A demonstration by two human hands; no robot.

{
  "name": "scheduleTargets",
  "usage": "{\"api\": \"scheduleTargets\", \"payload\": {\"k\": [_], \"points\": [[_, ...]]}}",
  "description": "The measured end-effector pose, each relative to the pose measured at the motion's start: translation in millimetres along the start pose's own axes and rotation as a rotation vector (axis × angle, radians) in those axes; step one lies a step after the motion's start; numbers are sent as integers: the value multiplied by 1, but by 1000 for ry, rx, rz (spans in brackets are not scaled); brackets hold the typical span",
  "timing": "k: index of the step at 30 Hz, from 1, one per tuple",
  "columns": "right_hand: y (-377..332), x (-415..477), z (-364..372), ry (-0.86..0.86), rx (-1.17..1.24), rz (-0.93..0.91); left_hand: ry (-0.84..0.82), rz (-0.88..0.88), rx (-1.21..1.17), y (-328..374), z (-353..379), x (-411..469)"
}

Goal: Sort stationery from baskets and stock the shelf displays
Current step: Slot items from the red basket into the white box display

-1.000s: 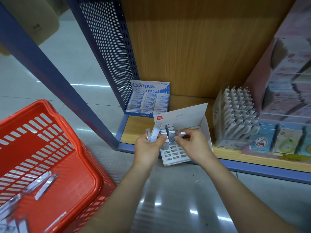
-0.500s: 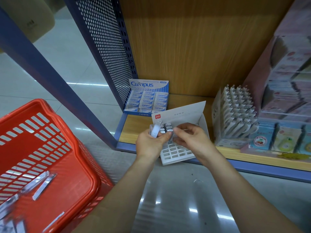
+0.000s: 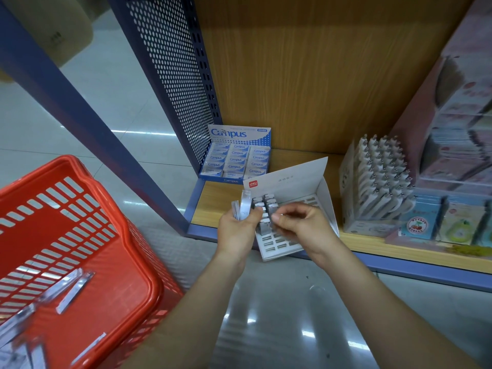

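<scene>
Stocking is judged to be at an early stage. On the left, the red basket (image 3: 127,233) on the floor holds several slim packs (image 3: 76,290) lying loose on its bottom; these remain to be sorted. To its right, the left hand (image 3: 237,233) is raised in front of the shelf (image 3: 221,203), its fingers curled round a small bundle of the same packs, which stand upright above the fist. Just beside it, the white display box (image 3: 314,182) sits at the shelf's front edge, its near corner overhanging, its lid flap raised behind. Only a few slots at the rear left of its grid are filled; the front rows and the right side stand empty, so most of the box is left to fill. The right hand (image 3: 300,225) is over the filled rows, fingers curled, thumb and forefinger pinched together on what appears to be one pack at a slot; whether the pack is fully seated cannot be told. Further right, the pen display (image 3: 380,182) appears fully stocked. The packs are narrow, flat and long, clear or pale grey with a reflective sheen; any print on them is too blurred to read.
</scene>
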State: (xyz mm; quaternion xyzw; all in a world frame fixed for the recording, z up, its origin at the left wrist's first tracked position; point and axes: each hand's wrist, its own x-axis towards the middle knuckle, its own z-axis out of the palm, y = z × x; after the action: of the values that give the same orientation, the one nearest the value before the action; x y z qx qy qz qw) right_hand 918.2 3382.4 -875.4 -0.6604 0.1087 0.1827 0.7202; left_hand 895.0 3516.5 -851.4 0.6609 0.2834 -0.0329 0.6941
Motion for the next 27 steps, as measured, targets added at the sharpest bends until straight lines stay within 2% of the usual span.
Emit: {"api": "scheduleTargets", "payload": {"k": [2, 9, 15, 21, 25, 27], "points": [[-1, 1, 0, -9, 137, 73, -12, -5, 13, -1, -2, 1], [-5, 10, 5, 35, -95, -15, -15, 9, 104, -4, -3, 7], [-5, 10, 4, 20, -35, 56, -19, 33, 106, -2, -4, 5], [-6, 3, 6, 26, 57, 173, -14, -23, 63, 6, -1, -4], [-18, -10, 0, 246, -129, 35, -27, -63, 57, 6, -14, -10], [-26, -20, -3, 199, -87, -6, -96, -87, 28, 4, -19, -18]]}}
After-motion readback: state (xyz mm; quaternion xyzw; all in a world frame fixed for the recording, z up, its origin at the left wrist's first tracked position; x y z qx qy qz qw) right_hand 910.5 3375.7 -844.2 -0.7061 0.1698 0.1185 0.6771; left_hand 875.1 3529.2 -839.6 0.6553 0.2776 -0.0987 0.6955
